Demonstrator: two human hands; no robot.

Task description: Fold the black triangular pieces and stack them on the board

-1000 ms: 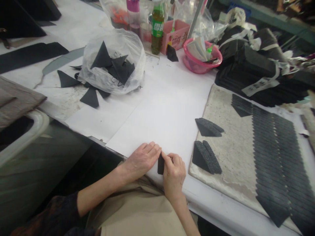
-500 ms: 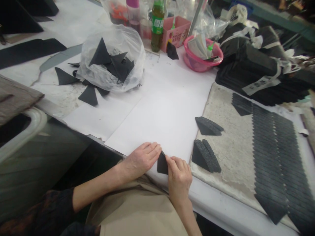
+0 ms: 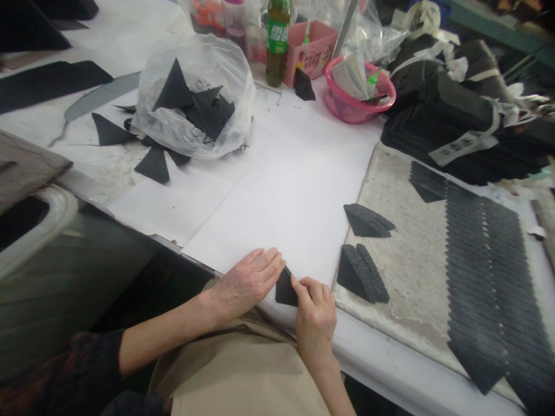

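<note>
At the table's front edge lies a small dark, flat piece of material, its top edge raised in a narrow fold. My left hand rests at its upper left, fingers together and curved, tips pressed on the edge; the thumb is hidden. My right hand is closed, with thumb and forefinger pinching the fold on the right side. Both hands partly cover the piece. Right of them, dark pieces with rough curved strips lie on a pale board.
Overlapping rows of dark pieces cover the board's right part. A clear plastic bag holds dark triangular pieces. Behind stand a green-labelled bottle, a pink box and a pink basin. Bundled black stacks sit at the back right.
The right hand has shifted slightly left along the piece, and the raised fold shows more clearly. The left hand stays nearly in place. The view has tilted a little.
</note>
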